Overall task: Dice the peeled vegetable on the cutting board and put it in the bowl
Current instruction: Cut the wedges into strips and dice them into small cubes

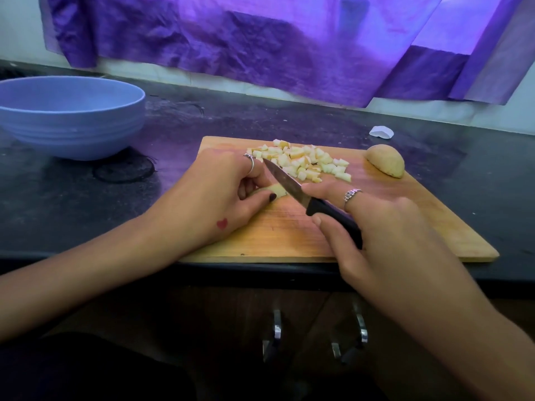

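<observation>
Wooden cutting board (405, 227) carrying peeled vegetable piece (276, 191) pinned by left hand (214, 195), fingers curled onto it; right hand (385, 227) clamped round knife (307, 195); advice: tuck fingertips back, slice evenly, then carry the diced pile (304, 162) to the bowl (69, 117).

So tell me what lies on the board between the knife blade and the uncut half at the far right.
In the head view, the pile of diced pieces lies between the knife and the uncut half, then bare cutting board.

Dicing a peeled vegetable on the cutting board (289, 235)

Left hand (228, 192) pins a vegetable piece (276, 191); right hand (385, 227) grips the knife (307, 198). Diced pile (304, 162) beyond; blue bowl (69, 117) left on the table (86, 204).
</observation>
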